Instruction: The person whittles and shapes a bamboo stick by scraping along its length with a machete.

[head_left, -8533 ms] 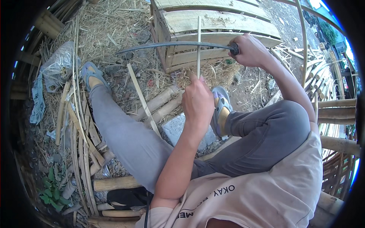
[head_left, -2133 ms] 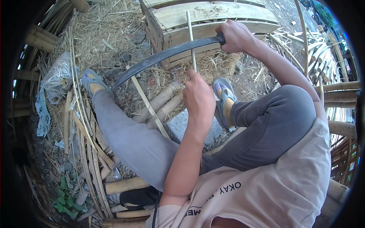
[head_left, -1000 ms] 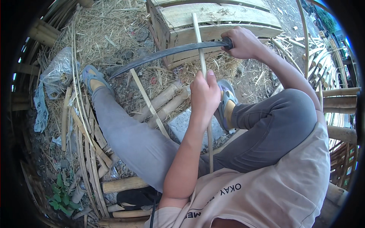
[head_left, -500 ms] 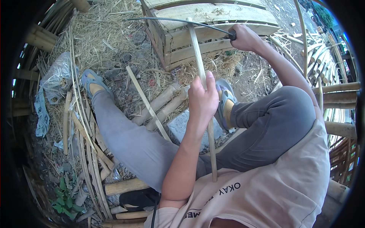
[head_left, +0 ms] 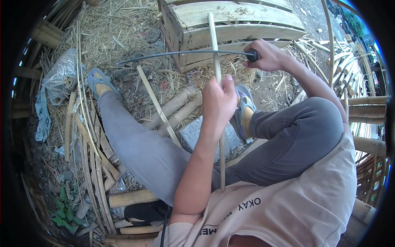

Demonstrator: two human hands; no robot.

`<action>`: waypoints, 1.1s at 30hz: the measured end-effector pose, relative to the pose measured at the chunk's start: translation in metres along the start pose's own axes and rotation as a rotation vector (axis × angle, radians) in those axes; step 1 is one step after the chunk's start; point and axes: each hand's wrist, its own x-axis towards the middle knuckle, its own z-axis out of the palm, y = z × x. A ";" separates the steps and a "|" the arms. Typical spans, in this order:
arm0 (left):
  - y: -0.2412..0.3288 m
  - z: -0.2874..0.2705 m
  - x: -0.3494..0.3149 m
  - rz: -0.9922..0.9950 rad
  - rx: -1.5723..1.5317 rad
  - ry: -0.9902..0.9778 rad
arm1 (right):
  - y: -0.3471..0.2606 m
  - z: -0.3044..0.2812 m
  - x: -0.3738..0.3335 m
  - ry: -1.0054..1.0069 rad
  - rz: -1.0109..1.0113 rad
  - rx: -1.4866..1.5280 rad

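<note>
My left hand (head_left: 220, 98) is closed around a long pale bamboo strip (head_left: 222, 154), which stands lengthwise away from me, its near end against my shirt. To the right, my right hand (head_left: 265, 55) grips the dark handle of a long thin-bladed knife (head_left: 173, 53). The blade reaches leftward, nearly level, and crosses the strip above my left fist. At the crossing, I cannot tell how deep the edge sits against the wood. Another bamboo strip (head_left: 158, 105) leans beside my left leg, held by neither hand.
A slatted wooden crate (head_left: 242, 35) stands ahead. Thick bamboo pieces (head_left: 175, 109) and a grey concrete block (head_left: 191, 133) lie between my feet. Bamboo strips (head_left: 92, 164) and a clear plastic bag (head_left: 61, 80) are at the left. Cut bamboo (head_left: 345, 76) is stacked at the far right.
My right hand has drawn the knife nearer, down along the strip toward my left fist. The strip's near end has shifted slightly left.
</note>
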 end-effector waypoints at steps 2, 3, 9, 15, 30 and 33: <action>-0.015 0.007 0.004 0.049 0.016 0.038 | 0.001 0.011 -0.004 0.038 -0.002 -0.004; -0.012 0.008 0.002 0.048 0.014 0.035 | 0.003 0.016 -0.004 0.031 0.018 0.016; -0.010 0.013 0.000 0.045 0.036 0.034 | -0.004 0.014 -0.010 0.100 -0.116 0.042; -0.018 0.023 -0.007 0.207 0.141 0.212 | 0.000 0.022 0.005 0.214 -0.032 -0.091; 0.001 0.007 -0.013 0.087 0.160 0.125 | 0.015 0.006 0.022 0.326 0.047 -0.163; -0.004 0.004 -0.013 0.134 0.192 0.144 | 0.018 0.003 0.024 0.354 0.051 -0.171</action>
